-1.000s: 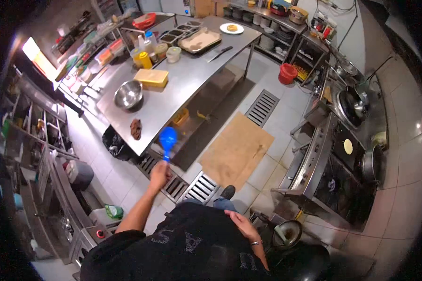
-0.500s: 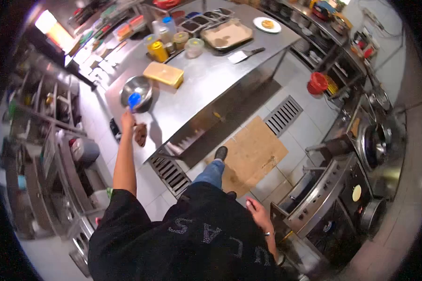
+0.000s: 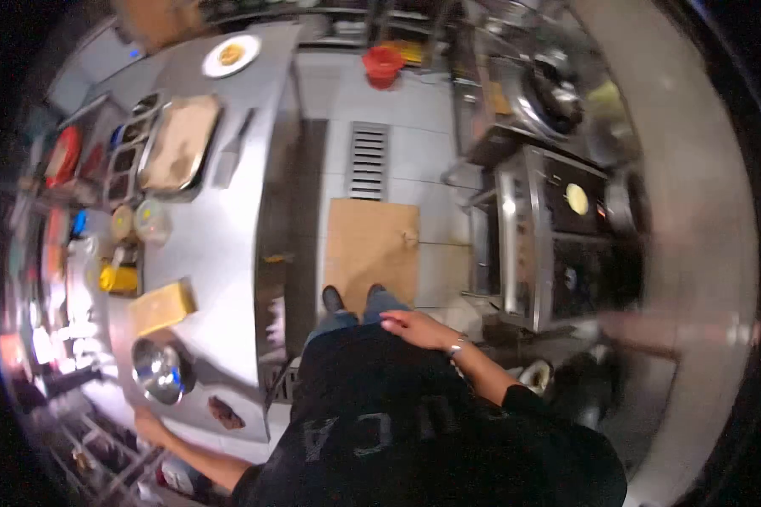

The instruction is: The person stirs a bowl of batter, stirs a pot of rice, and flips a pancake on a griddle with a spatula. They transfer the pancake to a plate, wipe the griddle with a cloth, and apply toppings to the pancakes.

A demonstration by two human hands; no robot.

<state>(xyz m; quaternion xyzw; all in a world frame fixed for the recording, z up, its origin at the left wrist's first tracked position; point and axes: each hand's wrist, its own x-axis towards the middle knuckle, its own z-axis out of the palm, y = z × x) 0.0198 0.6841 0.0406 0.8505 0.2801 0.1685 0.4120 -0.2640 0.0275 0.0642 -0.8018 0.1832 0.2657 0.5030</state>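
Note:
My left hand [image 3: 150,427], smeared by motion, is at the table's near left corner, beside the rim of a steel mixing bowl [image 3: 148,378]. A small blue utensil [image 3: 176,378] shows inside the bowl, and whether my fingers hold it I cannot tell. Close by lies a dark brown, flat piece [image 3: 226,414] on the metal. In front of my waist is my right hand [image 3: 413,328], with nothing in it and its fingers loosely stretched out. A yellow-lidded box [image 3: 161,309] stands just beyond the bowl.
The steel table [image 3: 224,253] carries a paper-lined tray [image 3: 180,144], a wide spatula [image 3: 231,156], tubs, a yellow bottle [image 3: 118,279] and a plate of food [image 3: 232,56]. Cardboard [image 3: 372,245] covers the floor. At right, a pale round flatbread-like disc [image 3: 577,199] lies on the hot stove [image 3: 516,245].
My view has swung right, towards the stove. The left hand was at the blue utensil's handle and now appears lower, beside the bowl. My right hand has come across my waist.

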